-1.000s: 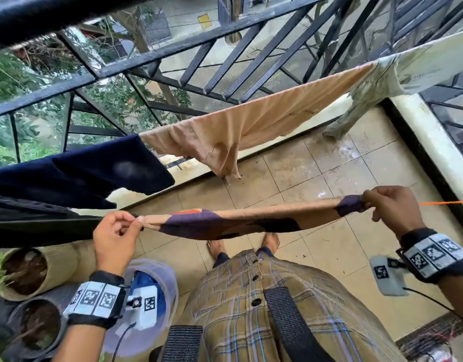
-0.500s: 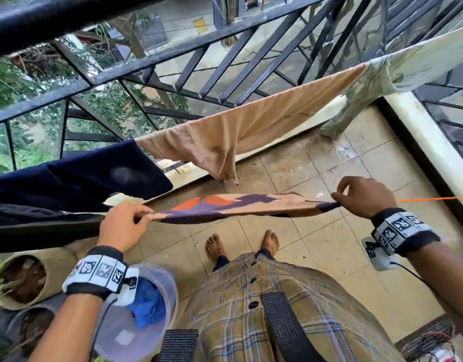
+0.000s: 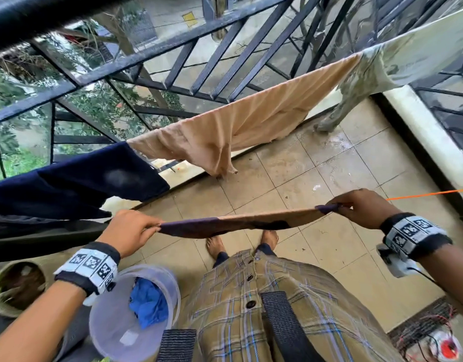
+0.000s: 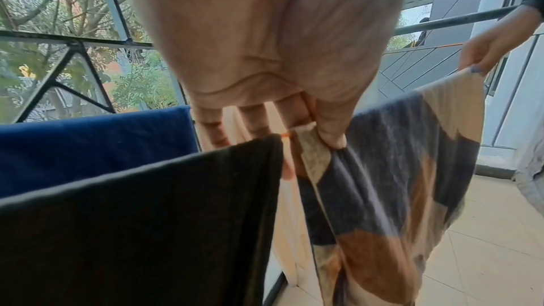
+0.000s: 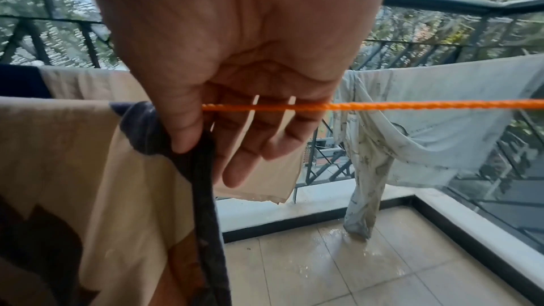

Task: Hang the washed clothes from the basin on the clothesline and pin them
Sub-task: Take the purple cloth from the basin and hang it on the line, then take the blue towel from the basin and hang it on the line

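A patterned cloth [image 3: 238, 222] in beige, purple and orange hangs folded over the orange clothesline [image 3: 429, 193], stretched between my hands. My left hand [image 3: 136, 229] pinches its left end with thumb and fingers; the left wrist view shows the thumb pressing the cloth [image 4: 382, 171] at the line. My right hand [image 3: 356, 207] pinches the purple right corner [image 5: 153, 129], other fingers lying loosely behind the rope [image 5: 412, 105]. A clear plastic basin [image 3: 112, 330] stands on the floor at lower left with a blue garment [image 3: 148, 305] in it.
On a farther line hang a navy cloth [image 3: 76, 181], a tan cloth [image 3: 238, 131] and a pale printed garment [image 3: 382, 64]. A black cloth [image 4: 132, 218] hangs left of my left hand. Black railing [image 3: 146, 53] ahead, plant pots [image 3: 18, 286] at left, wet tiled floor [image 3: 343, 158].
The cloth has been pulled out flatter and tauter along the line. My right hand moved rightward and my left hand stayed pinching the left end.
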`<state>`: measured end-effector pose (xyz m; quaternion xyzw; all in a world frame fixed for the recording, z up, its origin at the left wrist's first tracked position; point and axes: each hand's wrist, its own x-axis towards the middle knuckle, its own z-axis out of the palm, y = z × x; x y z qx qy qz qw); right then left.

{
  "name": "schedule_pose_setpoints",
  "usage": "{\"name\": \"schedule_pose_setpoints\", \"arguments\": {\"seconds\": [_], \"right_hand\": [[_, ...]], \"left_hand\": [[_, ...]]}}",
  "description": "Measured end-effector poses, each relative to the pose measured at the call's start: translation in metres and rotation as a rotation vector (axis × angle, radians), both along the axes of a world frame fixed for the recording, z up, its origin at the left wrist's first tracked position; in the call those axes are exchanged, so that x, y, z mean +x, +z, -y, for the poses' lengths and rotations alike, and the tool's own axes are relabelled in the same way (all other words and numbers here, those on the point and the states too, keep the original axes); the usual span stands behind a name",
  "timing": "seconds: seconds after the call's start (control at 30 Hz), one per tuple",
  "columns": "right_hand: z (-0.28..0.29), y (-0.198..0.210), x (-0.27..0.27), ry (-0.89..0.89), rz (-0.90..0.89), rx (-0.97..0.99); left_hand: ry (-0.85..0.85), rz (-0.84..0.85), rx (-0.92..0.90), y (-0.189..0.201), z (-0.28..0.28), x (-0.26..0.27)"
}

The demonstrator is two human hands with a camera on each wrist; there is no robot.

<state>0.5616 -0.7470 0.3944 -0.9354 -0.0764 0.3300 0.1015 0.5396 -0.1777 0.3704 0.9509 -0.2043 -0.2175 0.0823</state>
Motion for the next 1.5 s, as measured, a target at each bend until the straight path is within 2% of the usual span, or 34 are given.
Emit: {"name": "schedule_pose_setpoints", "arguments": {"seconds": [0.2, 0.37, 0.47, 0.57, 0.67, 0.87, 1.07, 1.17, 1.27, 1.4, 1.5], "right_hand": [[0.003, 0.008, 0.0, -0.033, 0.025, 0.036], [-0.005, 0.012, 0.002, -0.079, 0.011, -0.024], [-0.012, 0.02, 0.001, -0.137, 0.022, -0.026], [-0.014, 0.033, -0.001, -0.263, 0.091, 0.038], [-0.02, 0.044, -0.004, -0.288, 0.136, 0.104], [-0.068, 0.061, 0.007, -0.171, 0.221, 0.197], [-0.138, 0.061, 0.025, 0.145, 0.192, 0.249], [-0.174, 0.06, 0.02, 0.308, 0.164, 0.278], [-0.199, 0.051, 0.002, 0.431, 0.127, 0.301], [-0.233, 0.024, -0.04, 0.549, -0.018, 0.351], [-0.253, -0.01, -0.077, 0.621, -0.157, 0.306]], "left_hand": [[-0.02, 0.076, -0.036, 0.005, -0.023, 0.0], [0.004, 0.073, -0.054, 0.0, -0.022, -0.006], [0.055, 0.05, -0.142, 0.003, -0.021, -0.008], [0.158, 0.006, -0.221, 0.008, -0.019, -0.008], [0.124, 0.033, -0.24, 0.009, -0.022, -0.008], [0.148, 0.105, -0.277, 0.015, -0.018, -0.015], [0.283, 0.233, -0.307, 0.028, 0.008, -0.058], [0.415, 0.183, -0.311, 0.031, 0.032, -0.1], [0.592, 0.16, -0.409, 0.023, 0.064, -0.146], [0.826, -0.012, -0.423, -0.017, 0.096, -0.218], [1.007, -0.12, -0.478, -0.05, 0.111, -0.279]]}}
